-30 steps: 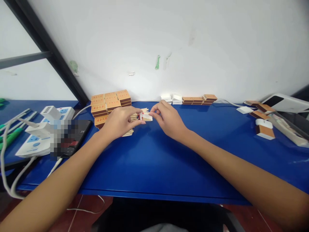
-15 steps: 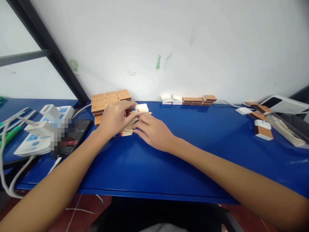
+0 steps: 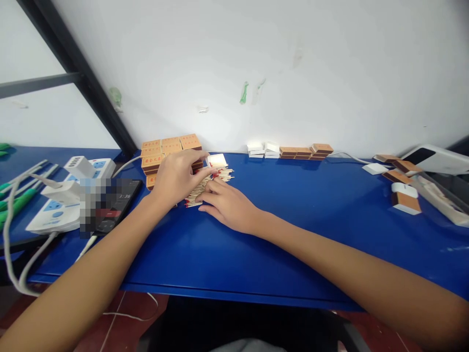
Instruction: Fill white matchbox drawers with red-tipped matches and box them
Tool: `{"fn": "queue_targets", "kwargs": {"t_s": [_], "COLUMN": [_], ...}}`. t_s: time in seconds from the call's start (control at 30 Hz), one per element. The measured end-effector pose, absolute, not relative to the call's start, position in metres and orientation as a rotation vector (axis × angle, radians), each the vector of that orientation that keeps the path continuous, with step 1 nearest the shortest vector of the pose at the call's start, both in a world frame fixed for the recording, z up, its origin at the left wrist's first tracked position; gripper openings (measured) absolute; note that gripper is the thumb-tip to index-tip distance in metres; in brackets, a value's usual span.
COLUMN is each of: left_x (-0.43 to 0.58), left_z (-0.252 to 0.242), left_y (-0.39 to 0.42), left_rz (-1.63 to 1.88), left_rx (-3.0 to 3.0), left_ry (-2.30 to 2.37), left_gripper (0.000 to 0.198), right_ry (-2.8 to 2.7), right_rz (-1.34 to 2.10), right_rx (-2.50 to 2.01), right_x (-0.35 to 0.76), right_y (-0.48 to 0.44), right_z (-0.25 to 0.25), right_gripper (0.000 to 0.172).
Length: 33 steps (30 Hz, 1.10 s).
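1. In the head view, the left hand is holding a small white tray at the back of the match pile. Its grip seems to be pinching the tray between thumb and finger.
2. The matches are lying in a loose pile on the blue counter, between and partly under the two hands. Some red tips are showing.
3. The right hand is touching the pile from the near right side. Its fingers are curling in and hiding their tips, so I cannot tell if its grip is together on some sticks.
4. The step in hand seems to be gathering matches for the tray. The next move is probably calling for a soft pinch, with the sticks pointing one way.
5. The matchboxes are sitting in a stack just left of the pile, partly behind the left hand. One is showing Chinese writing that seems to be saying 安全火柴, "safety matches".
6. The phone is showing what looks like 3:36, with blur hiding some of it. No brand is showing clearly there or on the power strip.
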<state>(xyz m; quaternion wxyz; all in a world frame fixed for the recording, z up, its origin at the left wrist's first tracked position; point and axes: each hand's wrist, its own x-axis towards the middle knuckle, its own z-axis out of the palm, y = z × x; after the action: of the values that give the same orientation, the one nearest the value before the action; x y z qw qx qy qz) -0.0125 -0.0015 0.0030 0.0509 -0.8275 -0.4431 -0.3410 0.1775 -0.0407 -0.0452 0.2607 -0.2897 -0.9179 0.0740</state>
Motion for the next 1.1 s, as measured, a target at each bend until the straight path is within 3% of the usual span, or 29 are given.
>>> {"fn": "queue_targets", "kwargs": {"t_s": [0.73,1.1], "left_x": [-0.011,-0.012], "left_z": [0.002,0.003], "left_y": [-0.001,-0.002], "left_rz": [-1.024,-0.925], "left_rx": [-2.506,-2.582], "left_ry": [-1.298,-1.283], "left_gripper": [0.046,0.041], "right_ry": [-2.431,-2.578], "right_rz": [0.338,-0.005], "right_rx": [-0.858,-0.891], "right_x": [0.175,0.205], "right_y": [-0.039,-0.037], "right_z": [-0.047,-0.030], "right_gripper": [0.011,0.024]}}
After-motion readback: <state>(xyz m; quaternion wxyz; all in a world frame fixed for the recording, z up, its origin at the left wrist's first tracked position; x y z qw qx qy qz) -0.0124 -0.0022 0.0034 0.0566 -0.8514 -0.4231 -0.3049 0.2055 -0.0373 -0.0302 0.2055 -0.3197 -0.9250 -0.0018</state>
